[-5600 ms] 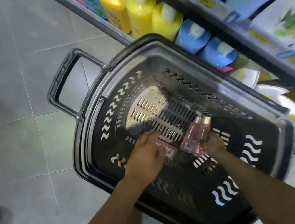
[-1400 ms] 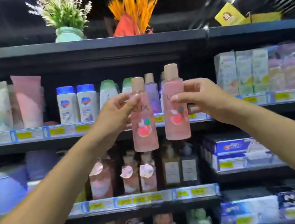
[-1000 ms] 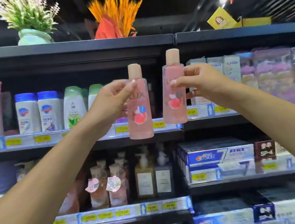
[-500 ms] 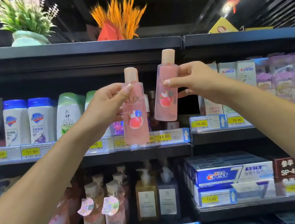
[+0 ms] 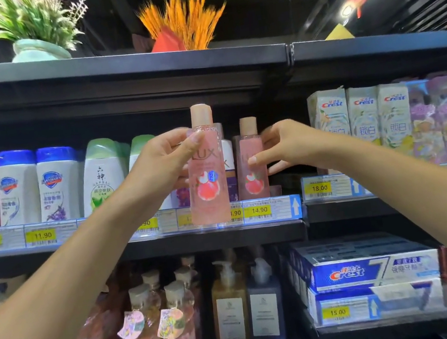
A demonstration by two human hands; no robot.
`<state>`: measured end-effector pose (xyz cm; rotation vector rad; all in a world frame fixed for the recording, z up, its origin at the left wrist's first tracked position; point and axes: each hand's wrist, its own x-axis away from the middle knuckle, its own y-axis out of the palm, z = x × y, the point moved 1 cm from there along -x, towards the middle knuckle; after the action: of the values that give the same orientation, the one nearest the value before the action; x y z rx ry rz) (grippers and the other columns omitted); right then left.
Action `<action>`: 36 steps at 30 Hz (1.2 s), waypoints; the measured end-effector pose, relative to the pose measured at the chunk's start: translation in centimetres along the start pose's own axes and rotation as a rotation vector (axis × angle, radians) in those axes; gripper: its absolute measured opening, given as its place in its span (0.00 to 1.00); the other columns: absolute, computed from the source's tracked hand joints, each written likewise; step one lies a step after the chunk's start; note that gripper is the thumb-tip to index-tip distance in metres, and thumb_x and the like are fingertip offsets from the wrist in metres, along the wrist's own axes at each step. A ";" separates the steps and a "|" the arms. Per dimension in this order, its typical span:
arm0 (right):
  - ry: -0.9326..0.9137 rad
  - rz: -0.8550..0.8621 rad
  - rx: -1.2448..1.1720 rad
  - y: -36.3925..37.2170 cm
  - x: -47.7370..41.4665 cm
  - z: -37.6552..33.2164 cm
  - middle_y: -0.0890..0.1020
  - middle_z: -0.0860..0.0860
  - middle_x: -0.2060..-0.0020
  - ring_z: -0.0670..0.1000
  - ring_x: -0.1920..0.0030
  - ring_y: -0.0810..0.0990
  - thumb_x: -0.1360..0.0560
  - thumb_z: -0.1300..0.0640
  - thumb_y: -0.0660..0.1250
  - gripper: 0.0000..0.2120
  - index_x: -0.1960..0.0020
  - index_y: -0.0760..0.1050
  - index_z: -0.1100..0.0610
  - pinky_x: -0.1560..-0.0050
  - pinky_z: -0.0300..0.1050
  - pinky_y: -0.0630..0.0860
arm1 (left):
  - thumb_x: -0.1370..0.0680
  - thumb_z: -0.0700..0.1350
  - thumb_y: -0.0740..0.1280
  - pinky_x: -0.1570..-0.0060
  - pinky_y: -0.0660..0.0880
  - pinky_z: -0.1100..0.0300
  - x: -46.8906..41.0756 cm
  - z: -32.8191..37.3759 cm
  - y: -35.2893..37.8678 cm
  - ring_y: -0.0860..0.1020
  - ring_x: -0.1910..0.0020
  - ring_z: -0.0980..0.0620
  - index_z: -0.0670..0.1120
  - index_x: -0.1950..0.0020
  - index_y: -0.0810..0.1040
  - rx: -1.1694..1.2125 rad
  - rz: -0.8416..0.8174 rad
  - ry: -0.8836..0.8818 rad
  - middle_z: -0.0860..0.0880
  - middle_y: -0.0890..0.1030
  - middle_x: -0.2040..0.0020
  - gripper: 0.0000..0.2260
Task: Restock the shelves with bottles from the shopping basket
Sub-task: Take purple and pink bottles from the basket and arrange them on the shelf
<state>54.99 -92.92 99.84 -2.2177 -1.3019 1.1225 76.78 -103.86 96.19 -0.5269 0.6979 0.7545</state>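
Seeing my right hand [image 5: 287, 149] has just stood its bottle [image 5: 251, 164] on the shelf [image 5: 256, 232], fingers spreading off it, I've only the second bottle [image 5: 206, 178] to place, gripped in my left hand [image 5: 162, 162]

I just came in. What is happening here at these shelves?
A person is stocking a shop shelf. The left hand holds one pink bottle upright in front of the shelf edge, not yet placed. The right hand is at a second pink bottle, which appears to stand on the shelf. Its thumb touches this bottle, but whether the hand grips it is unclear.
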 end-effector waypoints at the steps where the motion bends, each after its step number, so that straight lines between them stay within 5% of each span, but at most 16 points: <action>1: 0.007 -0.009 0.009 0.1 0.0 0.1 0.87 0.51 0.49 0.48 0.51 0.88 0.27 0.56 0.78 0.17 0.40 0.80 0.56 0.54 0.45 0.85 | 0.16 0.51 0.63 0.70 0.74 0.69 0.0 -0.1 0.0 0.78 0.72 0.60 0.49 0.49 0.81 -0.002 -0.004 0.001 0.57 0.83 0.63 0.10; 10: -0.006 0.100 0.222 0.5 0.4 -0.4 0.82 0.48 0.54 0.48 0.53 0.85 0.30 0.52 0.81 0.27 0.39 0.69 0.52 0.52 0.46 0.85 | 0.19 0.55 0.65 0.67 0.77 0.66 -0.2 -0.8 -0.3 0.82 0.66 0.58 0.49 0.47 0.82 0.026 -0.006 -0.012 0.55 0.85 0.58 0.11; 15: -0.067 0.184 0.457 0.6 1.5 -0.4 0.81 0.48 0.46 0.48 0.48 0.82 0.34 0.46 0.83 0.35 0.35 0.70 0.53 0.48 0.47 0.83 | 0.22 0.57 0.66 0.69 0.76 0.66 -0.2 -1.0 -0.5 0.82 0.67 0.58 0.50 0.47 0.82 0.019 -0.001 -0.010 0.55 0.85 0.58 0.13; 22: -0.151 0.232 0.581 1.1 1.7 -0.4 0.82 0.49 0.44 0.48 0.49 0.82 0.34 0.44 0.82 0.35 0.34 0.69 0.52 0.49 0.46 0.82 | 0.21 0.58 0.66 0.63 0.77 0.61 -0.2 -1.2 -1.2 0.82 0.62 0.53 0.51 0.50 0.83 -0.003 -0.008 -0.016 0.52 0.86 0.56 0.13; 29: -0.146 0.250 0.658 1.3 0.6 0.0 0.82 0.48 0.48 0.49 0.51 0.82 0.35 0.43 0.82 0.32 0.39 0.72 0.52 0.49 0.50 0.83 | 0.22 0.59 0.66 0.55 0.79 0.53 0.0 -0.9 -1.5 0.84 0.57 0.51 0.49 0.42 0.83 -0.018 -0.011 -0.026 0.51 0.87 0.52 0.17; 36: -0.117 0.266 0.695 1.8 -1.0 0.6 0.82 0.48 0.53 0.48 0.54 0.81 0.33 0.45 0.81 0.26 0.42 0.76 0.55 0.60 0.41 0.76 | 0.24 0.61 0.66 0.39 0.77 0.35 0.3 -0.8 -1.6 0.83 0.44 0.33 0.49 0.41 0.83 -0.037 -0.012 -0.036 0.47 0.87 0.47 0.20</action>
<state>55.34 -94.73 98.80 -1.8322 -0.5201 1.5293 77.88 -105.23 95.77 -0.5494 0.6481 0.7652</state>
